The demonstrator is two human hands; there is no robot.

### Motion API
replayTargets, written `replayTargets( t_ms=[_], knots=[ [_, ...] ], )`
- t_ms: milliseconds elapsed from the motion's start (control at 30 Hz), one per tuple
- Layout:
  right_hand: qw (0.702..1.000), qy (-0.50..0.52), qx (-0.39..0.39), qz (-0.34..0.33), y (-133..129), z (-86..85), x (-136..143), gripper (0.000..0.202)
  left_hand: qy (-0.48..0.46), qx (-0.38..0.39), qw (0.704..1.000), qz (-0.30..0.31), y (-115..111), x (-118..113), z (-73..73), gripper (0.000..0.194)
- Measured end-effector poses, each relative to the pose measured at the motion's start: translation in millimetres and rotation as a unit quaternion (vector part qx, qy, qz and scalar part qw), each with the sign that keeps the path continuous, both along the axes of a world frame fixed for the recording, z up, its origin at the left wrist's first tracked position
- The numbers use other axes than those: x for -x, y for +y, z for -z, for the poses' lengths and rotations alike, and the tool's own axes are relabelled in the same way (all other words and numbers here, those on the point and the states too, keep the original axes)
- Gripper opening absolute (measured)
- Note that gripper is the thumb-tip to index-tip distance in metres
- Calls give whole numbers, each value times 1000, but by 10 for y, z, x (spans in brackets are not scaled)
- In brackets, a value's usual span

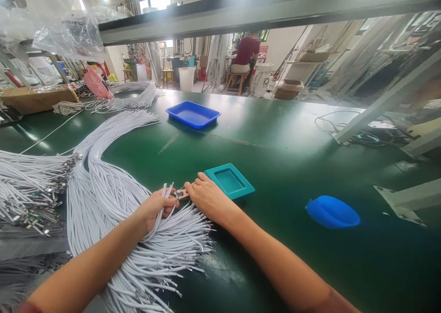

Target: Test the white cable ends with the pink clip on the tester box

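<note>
My left hand [161,207] is closed on a few white cables [167,190], pinching them near their ends. My right hand [205,191] is closed on a small pinkish metal piece [182,193] that meets the cable ends; its exact kind is unclear. Under both hands a thick bundle of white cables [113,189] bends across the table, with stripped or tipped ends fanning out to the right. Just beyond my right hand lies a teal square tray [229,181].
A blue tray [193,115] sits farther back on the green table [275,148], and a blue rounded item [332,212] lies at right. More cables with connectors [34,184] pile up at left. Metal frame legs [365,97] stand on the right; a person [246,51] sits behind.
</note>
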State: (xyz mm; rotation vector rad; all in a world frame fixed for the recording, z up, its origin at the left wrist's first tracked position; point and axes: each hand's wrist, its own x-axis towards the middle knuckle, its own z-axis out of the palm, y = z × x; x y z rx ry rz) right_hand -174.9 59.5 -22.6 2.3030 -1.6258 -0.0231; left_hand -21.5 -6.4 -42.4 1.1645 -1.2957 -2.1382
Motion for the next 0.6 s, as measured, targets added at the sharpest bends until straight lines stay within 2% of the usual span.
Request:
replayTargets(
  t_ms=[133,200,300,400,600],
  knots=[
    [999,-33,3,2,24,27,56,18,-1,-2,1000,-15,-2,19,35,36],
    [997,-68,32,8,35,47,119,27,-2,-3,1000,-18,2,18,32,36],
    [984,-116,99,90,39,83,221,44,-2,-5,1000,-17,1,11,19,36],
    [971,-134,108,168,37,119,264,46,0,-14,1000,-10,-10,-7,13,35],
    [968,-145,89,185,43,126,247,44,22,-22,999,-11,20,-108,-38,37]
  ],
)
